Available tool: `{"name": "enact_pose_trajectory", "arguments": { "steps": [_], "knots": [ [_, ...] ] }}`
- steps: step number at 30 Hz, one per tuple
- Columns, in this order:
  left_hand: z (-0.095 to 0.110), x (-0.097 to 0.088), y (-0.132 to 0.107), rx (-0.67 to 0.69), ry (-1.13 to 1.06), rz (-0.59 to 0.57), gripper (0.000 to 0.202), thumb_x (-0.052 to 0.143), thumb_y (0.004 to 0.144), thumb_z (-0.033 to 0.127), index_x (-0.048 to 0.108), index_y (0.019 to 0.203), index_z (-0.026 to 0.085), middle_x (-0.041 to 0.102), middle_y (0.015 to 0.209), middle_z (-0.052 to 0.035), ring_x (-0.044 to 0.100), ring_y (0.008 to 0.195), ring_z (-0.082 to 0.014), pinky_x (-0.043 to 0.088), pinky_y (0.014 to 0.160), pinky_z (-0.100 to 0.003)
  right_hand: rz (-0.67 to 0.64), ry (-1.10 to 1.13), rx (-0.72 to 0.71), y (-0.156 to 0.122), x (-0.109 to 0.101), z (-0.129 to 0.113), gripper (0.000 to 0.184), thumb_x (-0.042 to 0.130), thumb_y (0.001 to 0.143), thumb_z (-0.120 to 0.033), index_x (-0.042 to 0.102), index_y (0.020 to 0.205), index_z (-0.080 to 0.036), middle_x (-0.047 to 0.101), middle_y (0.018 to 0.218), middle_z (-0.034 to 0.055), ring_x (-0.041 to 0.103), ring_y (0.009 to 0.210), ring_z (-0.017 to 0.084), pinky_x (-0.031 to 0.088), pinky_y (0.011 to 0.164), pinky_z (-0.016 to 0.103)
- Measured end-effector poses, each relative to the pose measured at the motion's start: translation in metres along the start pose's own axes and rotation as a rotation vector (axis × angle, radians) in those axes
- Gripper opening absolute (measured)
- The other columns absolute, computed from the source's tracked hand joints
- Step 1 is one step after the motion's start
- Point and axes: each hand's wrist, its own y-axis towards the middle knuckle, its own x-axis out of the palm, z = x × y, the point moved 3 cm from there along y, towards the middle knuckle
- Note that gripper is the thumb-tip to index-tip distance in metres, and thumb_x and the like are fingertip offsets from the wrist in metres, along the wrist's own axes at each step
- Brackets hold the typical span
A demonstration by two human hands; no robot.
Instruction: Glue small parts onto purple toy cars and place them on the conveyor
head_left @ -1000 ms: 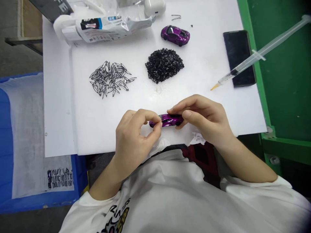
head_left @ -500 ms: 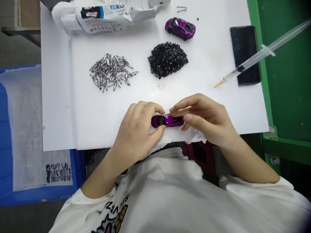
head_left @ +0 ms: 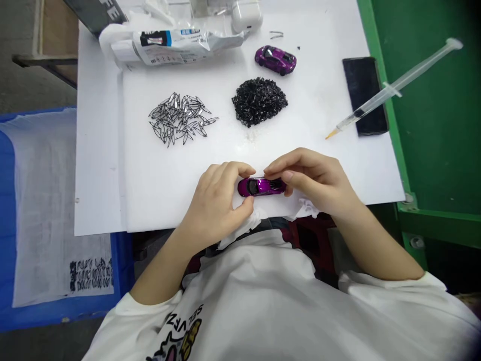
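A purple toy car (head_left: 265, 186) lies lengthwise near the front edge of the white board. My left hand (head_left: 212, 203) grips its left end, thumb on the near side and index finger on the far side. At the other end, my right hand (head_left: 317, 183) curls its fingers and thumb about the car's tail, fingertips against the far side and the rear. Whether a small part sits under those fingertips cannot be made out. Beyond the hands lie a heap of small black pieces (head_left: 259, 102) and a pile of thin black-rimmed clear pieces (head_left: 180, 119).
A second purple toy car (head_left: 275, 60) stands farther back. On the right, a syringe (head_left: 376, 103) with an orange tip lies across a black phone (head_left: 366, 90). A foil pouch (head_left: 188, 46) with a white cap and a white case (head_left: 247, 16) are at the back. Crumpled tissue (head_left: 306, 206) lies by my right hand.
The whole view has shifted slightly, showing more of the back of the table. My left hand keeps its hold; the right thumb and fingers have moved slightly over the car's tail.
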Motion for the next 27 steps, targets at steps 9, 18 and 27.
{"name": "enact_pose_trajectory", "arguments": {
  "steps": [9, 18, 27],
  "knots": [
    [0.006, 0.011, 0.005, -0.043, 0.077, 0.083, 0.026, 0.054, 0.071, 0.012, 0.050, 0.095, 0.022, 0.060, 0.092, -0.0002, 0.052, 0.090, -0.0202, 0.040, 0.082, -0.039, 0.007, -0.043, 0.005, 0.000, 0.000, -0.001, 0.012, 0.054, 0.087, -0.022, 0.063, 0.093, -0.018, 0.065, 0.091, 0.0024, 0.062, 0.081, 0.013, 0.050, 0.055, 0.020],
    [-0.006, -0.001, 0.002, 0.036, -0.090, -0.010, 0.032, 0.052, 0.074, 0.014, 0.047, 0.104, 0.021, 0.059, 0.103, -0.0003, 0.053, 0.092, -0.0173, 0.043, 0.084, -0.035, 0.098, -0.335, -0.204, -0.009, -0.002, -0.013, 0.014, 0.050, 0.087, -0.021, 0.062, 0.094, -0.019, 0.065, 0.094, 0.0029, 0.061, 0.083, 0.016, 0.051, 0.068, 0.028],
    [-0.010, 0.002, -0.003, -0.010, -0.173, 0.130, 0.031, 0.048, 0.076, 0.015, 0.049, 0.106, 0.022, 0.063, 0.104, -0.0028, 0.057, 0.092, -0.0196, 0.044, 0.085, -0.038, -0.039, -1.024, -0.333, -0.020, 0.007, -0.025, 0.019, 0.052, 0.082, -0.017, 0.056, 0.099, -0.012, 0.063, 0.090, 0.0086, 0.057, 0.087, 0.024, 0.045, 0.079, 0.040]
  ]
}}
